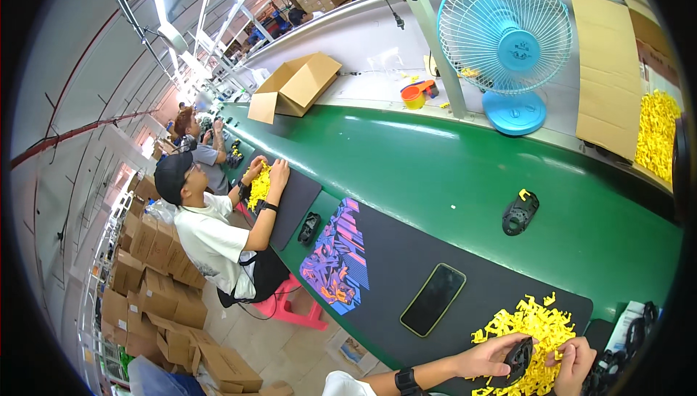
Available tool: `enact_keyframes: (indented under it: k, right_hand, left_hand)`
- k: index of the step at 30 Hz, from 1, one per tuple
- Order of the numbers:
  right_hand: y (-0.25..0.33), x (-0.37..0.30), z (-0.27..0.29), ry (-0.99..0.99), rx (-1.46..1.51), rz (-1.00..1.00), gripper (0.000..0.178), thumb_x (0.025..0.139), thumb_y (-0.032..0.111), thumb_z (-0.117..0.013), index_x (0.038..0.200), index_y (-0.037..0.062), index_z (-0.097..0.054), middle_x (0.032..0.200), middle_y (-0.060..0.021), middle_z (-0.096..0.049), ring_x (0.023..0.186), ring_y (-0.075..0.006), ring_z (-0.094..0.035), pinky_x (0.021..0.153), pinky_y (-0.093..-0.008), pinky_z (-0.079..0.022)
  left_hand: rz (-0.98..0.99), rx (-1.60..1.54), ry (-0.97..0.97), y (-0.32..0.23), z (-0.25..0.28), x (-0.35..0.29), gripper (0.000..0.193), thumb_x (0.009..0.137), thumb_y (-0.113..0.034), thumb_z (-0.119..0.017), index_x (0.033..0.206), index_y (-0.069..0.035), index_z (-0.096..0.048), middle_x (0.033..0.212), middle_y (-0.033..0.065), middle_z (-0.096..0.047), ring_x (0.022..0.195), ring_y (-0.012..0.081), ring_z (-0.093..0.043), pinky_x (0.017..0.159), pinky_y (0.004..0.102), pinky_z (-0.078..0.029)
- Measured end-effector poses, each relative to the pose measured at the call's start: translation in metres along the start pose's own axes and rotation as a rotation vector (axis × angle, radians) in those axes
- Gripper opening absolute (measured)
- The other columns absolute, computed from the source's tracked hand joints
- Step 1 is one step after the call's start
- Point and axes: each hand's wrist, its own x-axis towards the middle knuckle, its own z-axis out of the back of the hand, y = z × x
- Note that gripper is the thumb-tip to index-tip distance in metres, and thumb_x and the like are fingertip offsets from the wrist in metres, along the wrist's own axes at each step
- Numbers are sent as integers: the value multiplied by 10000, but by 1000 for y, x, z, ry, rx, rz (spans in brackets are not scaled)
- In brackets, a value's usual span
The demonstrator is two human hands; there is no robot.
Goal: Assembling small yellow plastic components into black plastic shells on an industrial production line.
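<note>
My left hand (483, 357) grips a black plastic shell (518, 360), oval like the loose part on the belt. Close beside it, my right hand (576, 364) has its fingers pinched together, with a bit of yellow at the fingertips that looks like a small yellow clip (553, 357). Both hands are over a loose heap of small yellow plastic clips (534, 321) on a dark mat (396, 251). A phone (433, 299) with a dark screen lies on the mat, left of the heap. Further off, a black shell (520, 214) with a yellow clip on it lies on the green belt.
A blue fan (515, 47) stands beyond the green belt (406, 156). An open carton (298, 87) is at the far left, and a box of yellow clips (657, 135) at right. Black parts (624, 356) lie right of my hand. A co-worker (218, 229) sits at left.
</note>
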Motion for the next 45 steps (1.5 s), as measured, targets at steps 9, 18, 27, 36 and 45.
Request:
enact_keyframes:
  k: [9,18,27,36,45]
  right_hand:
    - [-21,-19,-9,-120,146,-54,137,951,81,-590,1043,-20,-595,782,-66,-625,663,-95,-565,637,-236,-485]
    - [21,-23,6,-36,114,152,143,885,52,-661,996,-38,-672,788,-132,-688,674,-174,-664,638,-273,-515]
    - [27,-62,15,-104,114,414,326,742,-71,-609,1058,-16,-668,857,-136,-631,711,-246,-606,651,-306,-475]
    - [53,-80,60,138,205,680,290,707,72,-703,993,92,-744,850,-66,-677,673,-211,-640,606,-299,-528]
    - [111,-111,62,-76,264,804,333,866,125,-600,1183,64,-681,926,-56,-640,644,-151,-558,579,-262,-464]
  left_hand:
    - [83,117,5,-2,-7,5,866,854,-333,-734,1487,-7,-240,1531,127,-299,1380,238,-361,1056,354,-397]
    - [114,433,-179,3,-37,6,770,812,-165,-737,1460,-42,-340,986,42,-575,776,79,-519,627,223,-430]
    - [46,547,-282,5,-97,-7,741,831,-149,-743,1449,-21,-354,1145,80,-561,1014,133,-559,814,273,-482]
    - [-43,551,-349,1,-91,-32,812,775,-168,-800,1446,-10,-371,1239,114,-556,1046,166,-576,865,291,-502]
    - [19,574,-240,-14,-82,-2,968,673,-437,-866,1359,73,-410,1247,221,-561,1068,257,-618,903,348,-514]
